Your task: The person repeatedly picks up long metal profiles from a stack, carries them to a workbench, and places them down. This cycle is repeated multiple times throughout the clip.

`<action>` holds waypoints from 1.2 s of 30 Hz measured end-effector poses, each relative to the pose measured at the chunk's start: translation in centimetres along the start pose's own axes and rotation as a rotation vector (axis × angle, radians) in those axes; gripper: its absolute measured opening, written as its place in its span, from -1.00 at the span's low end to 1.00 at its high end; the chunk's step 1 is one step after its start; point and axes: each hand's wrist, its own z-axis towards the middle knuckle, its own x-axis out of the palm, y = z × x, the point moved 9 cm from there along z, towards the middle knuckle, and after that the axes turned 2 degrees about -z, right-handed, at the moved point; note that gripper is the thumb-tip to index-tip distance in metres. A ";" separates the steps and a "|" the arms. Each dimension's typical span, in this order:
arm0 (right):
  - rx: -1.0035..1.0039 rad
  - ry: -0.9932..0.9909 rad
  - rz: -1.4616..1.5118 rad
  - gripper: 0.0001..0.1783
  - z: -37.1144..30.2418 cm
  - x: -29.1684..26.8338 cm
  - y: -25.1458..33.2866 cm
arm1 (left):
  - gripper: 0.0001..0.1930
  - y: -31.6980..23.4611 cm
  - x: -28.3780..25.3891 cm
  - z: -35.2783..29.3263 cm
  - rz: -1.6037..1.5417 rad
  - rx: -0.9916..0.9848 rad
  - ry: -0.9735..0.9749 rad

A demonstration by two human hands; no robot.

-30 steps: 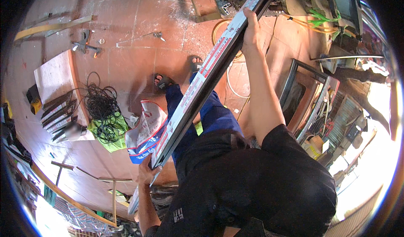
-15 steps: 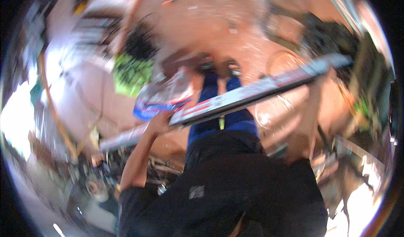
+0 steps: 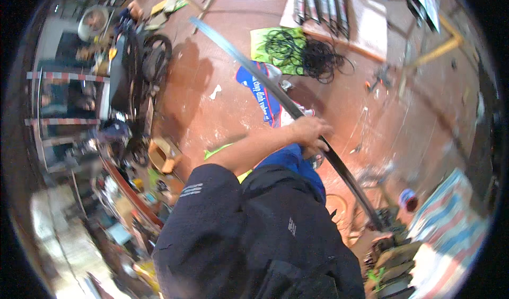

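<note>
A long, narrow dark metal profile (image 3: 344,174) with a pale far end runs diagonally in front of my body, from the upper left to the lower right. My left hand (image 3: 310,132) is closed around its middle. Close to the profile's lower right end is my right hand (image 3: 368,240), partly seen and blurred, its fingers appearing to grip there. Beneath the bar on the floor lies a blue, white and red plastic sack (image 3: 260,94), partly covered by it.
Black cable (image 3: 323,60) lies tangled on a green sheet (image 3: 260,39). Several dark profiles (image 3: 321,7) rest on a pale board (image 3: 368,26) beyond. A motorcycle (image 3: 124,71) stands left, near an open cardboard box (image 3: 164,156). A striped tarp (image 3: 450,214) is at right.
My body and view have turned to the right. The profile, still in my hands, now slants down toward the right instead of up, and its dark side shows.
</note>
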 end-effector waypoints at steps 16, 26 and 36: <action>0.213 1.210 -1.167 -0.52 -23.7 31.8 -33.9 | -0.39 24.4 27.2 -71.4 -1.256 -1.858 -1.044; 0.294 1.152 -1.409 -0.54 -47.1 53.6 -49.9 | -0.47 37.9 11.1 -74.4 -1.325 -1.536 -1.080; 0.050 1.406 -1.626 -0.54 -60.8 73.6 -61.5 | -0.42 51.3 3.7 -72.9 -1.166 -1.272 -1.117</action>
